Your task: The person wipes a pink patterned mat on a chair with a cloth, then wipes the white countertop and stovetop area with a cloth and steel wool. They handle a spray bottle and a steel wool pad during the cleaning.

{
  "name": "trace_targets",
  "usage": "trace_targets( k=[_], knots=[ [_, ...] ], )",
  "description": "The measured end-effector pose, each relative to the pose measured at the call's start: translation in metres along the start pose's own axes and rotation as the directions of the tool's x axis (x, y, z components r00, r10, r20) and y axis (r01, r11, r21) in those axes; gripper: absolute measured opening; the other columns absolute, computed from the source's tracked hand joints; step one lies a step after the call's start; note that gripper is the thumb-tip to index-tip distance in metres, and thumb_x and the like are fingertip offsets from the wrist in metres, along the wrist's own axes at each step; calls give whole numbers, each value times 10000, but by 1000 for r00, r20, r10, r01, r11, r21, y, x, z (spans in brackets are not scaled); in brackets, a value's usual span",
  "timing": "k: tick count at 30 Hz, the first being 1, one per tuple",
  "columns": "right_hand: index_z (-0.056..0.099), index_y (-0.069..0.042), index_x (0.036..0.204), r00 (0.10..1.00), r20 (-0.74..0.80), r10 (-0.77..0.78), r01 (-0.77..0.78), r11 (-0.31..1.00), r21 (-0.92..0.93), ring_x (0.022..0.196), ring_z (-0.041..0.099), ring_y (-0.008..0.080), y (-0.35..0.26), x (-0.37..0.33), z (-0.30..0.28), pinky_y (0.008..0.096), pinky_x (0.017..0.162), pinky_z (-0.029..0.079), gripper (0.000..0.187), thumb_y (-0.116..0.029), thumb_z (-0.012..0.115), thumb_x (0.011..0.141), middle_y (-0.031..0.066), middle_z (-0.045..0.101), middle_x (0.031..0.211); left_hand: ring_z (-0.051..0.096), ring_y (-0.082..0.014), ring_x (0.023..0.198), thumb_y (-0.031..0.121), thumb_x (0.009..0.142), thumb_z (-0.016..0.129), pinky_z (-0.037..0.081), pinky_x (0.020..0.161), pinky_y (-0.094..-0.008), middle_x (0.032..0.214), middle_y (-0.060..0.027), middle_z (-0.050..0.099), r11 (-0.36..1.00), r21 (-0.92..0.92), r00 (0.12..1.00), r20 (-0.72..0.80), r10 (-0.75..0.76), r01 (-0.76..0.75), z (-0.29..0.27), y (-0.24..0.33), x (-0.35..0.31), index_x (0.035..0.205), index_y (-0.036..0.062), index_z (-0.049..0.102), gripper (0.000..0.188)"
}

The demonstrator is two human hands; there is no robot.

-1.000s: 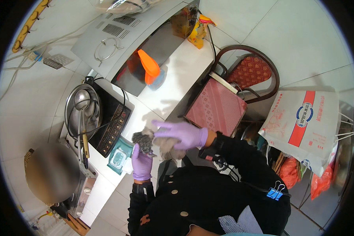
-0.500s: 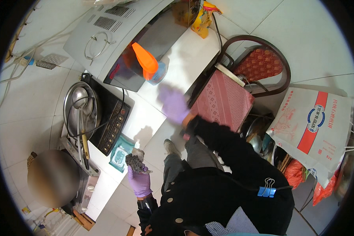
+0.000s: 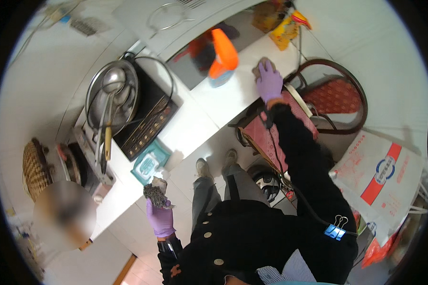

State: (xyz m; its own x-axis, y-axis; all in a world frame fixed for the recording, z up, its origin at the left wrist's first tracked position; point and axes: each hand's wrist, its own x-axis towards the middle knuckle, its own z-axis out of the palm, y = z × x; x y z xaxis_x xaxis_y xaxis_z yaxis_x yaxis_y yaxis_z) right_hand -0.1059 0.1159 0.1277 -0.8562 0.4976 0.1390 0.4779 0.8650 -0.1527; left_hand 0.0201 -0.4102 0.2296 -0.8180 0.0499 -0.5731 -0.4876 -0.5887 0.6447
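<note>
My left hand (image 3: pixel 160 221), in a purple glove, holds a dark grey steel wool scourer (image 3: pixel 155 195). A paler grey-beige lump (image 3: pixel 160 183) sits at the scourer's far side; its kind is unclear. Just beyond lies a teal pack of wipes (image 3: pixel 150 161) at the edge of the white counter (image 3: pixel 195 121). Gloved in the same purple, my right hand (image 3: pixel 270 81) presses a grey-brown cloth (image 3: pixel 260 69) onto the counter's far right end. Left of that hand stands a spray bottle with an orange head (image 3: pixel 223 54), close to the grey appliance's dark front.
An induction cooker (image 3: pixel 150 126) carries a steel pan (image 3: pixel 94 88) with ladles (image 3: pixel 113 80) in it. A yellow packet (image 3: pixel 286 32) is at the counter's back right. A red-seated chair (image 3: pixel 332 97) and a white paper bag (image 3: pixel 373 166) stand to the right.
My right hand has moved away to the right, past the spray bottle, and now rests with the cloth on the counter's end. My left hand keeps the scourer. The whole view has shifted.
</note>
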Motion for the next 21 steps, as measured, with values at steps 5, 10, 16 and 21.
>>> trace_targets(
  k=[5, 10, 16, 21],
  knots=[
    [589, -138, 1328, 867, 228, -442, 420, 896, 141, 1163, 528, 335, -146, -141, 15, 484, 986, 428, 474, -165, 580, 855, 115, 480, 1452, 584, -183, 921, 355, 989, 557, 453, 726, -334, 1151, -70, 640, 998, -46, 997, -77, 32, -36, -22, 4, -8, 1319, 71, 539, 436],
    [583, -179, 1372, 698, 247, -672, 610, 739, 287, 1191, 509, 319, -227, -155, 9, 431, 1018, 406, 512, -179, 565, 861, 111, 438, 1526, 592, -178, 954, 358, 971, 600, 449, 734, -332, 1178, -65, 641, 994, -76, 990, -119, 75, -84, -33, 0, -18, 1332, 78, 541, 461],
    [609, -163, 1322, 824, 174, -539, 482, 829, 284, 1204, 479, 322, -193, -139, 8, 454, 1025, 384, 682, -307, 805, 685, 112, 473, 1470, 587, -178, 979, 364, 966, 613, 458, 709, -332, 1190, -67, 632, 984, -123, 975, -196, 106, -132, -59, 2, -48, 1318, 78, 547, 459],
    [618, -192, 1309, 751, 210, -626, 571, 775, 269, 1227, 476, 332, -237, -228, 17, 478, 1059, 353, 535, -262, 714, 787, 103, 470, 1483, 580, -169, 979, 344, 975, 602, 456, 706, -328, 1196, -66, 625, 974, -184, 983, -155, 102, -130, -78, 6, -45, 1317, 78, 539, 438]
  ],
)
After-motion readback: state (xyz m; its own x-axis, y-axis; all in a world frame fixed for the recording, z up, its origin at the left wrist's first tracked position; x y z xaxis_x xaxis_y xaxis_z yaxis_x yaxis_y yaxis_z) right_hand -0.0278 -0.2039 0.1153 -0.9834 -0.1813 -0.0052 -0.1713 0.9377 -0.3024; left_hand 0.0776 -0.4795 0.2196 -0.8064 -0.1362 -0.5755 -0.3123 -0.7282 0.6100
